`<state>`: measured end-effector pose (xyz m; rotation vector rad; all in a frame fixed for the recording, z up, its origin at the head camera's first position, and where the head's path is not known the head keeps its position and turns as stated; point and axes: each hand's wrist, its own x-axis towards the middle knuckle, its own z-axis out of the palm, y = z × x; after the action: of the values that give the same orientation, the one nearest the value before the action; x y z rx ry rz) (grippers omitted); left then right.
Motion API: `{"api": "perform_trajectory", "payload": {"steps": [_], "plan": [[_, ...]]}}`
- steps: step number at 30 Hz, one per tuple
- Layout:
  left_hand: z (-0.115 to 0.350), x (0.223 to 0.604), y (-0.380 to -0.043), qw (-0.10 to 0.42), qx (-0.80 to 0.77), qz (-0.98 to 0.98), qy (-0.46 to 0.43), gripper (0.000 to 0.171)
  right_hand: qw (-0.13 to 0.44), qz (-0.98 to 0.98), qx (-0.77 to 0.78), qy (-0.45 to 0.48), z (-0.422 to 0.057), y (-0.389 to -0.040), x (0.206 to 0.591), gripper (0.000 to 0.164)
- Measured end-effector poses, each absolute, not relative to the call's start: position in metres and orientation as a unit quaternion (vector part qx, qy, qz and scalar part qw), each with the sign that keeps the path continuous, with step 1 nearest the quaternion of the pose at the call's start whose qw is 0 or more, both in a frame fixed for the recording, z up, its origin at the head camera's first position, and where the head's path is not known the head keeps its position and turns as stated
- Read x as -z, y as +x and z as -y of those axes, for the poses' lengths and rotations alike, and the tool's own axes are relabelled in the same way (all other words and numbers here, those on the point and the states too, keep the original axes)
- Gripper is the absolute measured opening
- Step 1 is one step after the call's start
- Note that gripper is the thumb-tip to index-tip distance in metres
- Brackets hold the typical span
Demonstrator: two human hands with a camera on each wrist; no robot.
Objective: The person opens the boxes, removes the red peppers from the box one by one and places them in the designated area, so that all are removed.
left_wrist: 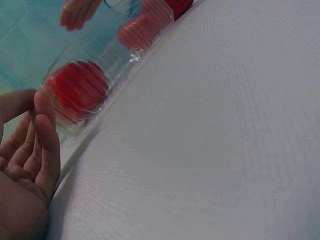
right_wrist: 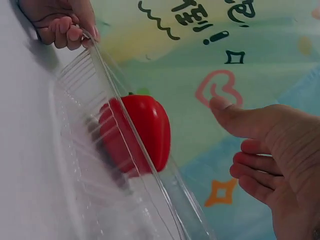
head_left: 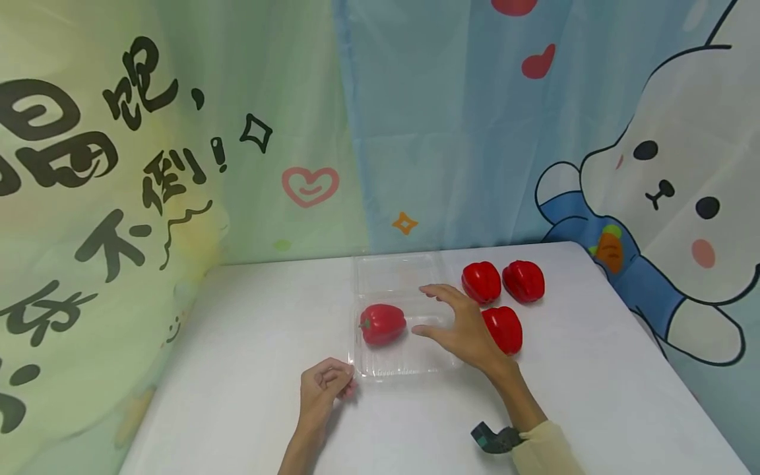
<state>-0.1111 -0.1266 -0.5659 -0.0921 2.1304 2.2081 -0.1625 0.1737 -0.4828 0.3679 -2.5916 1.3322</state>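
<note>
A clear plastic clamshell box (head_left: 415, 363) lies open on the white table, its lid (head_left: 398, 272) folded back at the far side. One red bell pepper (head_left: 382, 324) with a green stem lies on its side in the left part of the box. My left hand (head_left: 322, 392) pinches the near left corner of the box between thumb and fingers. Above the right part of the box hovers my right hand (head_left: 466, 330), thumb and fingers spread apart with nothing between them. In the right wrist view the right hand (right_wrist: 280, 160) is apart from the pepper (right_wrist: 145, 132).
To the right of the box are three more red bell peppers: one at the back (head_left: 481, 282), one farther right (head_left: 524, 281), and one nearer (head_left: 505, 330), partly behind the right hand. A printed curtain (head_left: 285, 218) hangs behind the table. A dark device (head_left: 495, 439) sits at the right wrist.
</note>
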Motion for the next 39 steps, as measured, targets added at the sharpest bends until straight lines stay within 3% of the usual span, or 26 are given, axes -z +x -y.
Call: {"api": "perform_trajectory", "payload": {"steps": [12,39], "plan": [[0.131,0.568,-0.113,0.042,-0.734,-0.677,-0.024,0.013,0.01,0.89,-0.422,0.17,-0.132,-0.187,0.487,0.08],[0.131,0.57,-0.114,0.041,-0.738,-0.673,-0.019,0.013,-0.007,0.893,-0.412,0.182,-0.115,-0.2,0.507,0.075]]}}
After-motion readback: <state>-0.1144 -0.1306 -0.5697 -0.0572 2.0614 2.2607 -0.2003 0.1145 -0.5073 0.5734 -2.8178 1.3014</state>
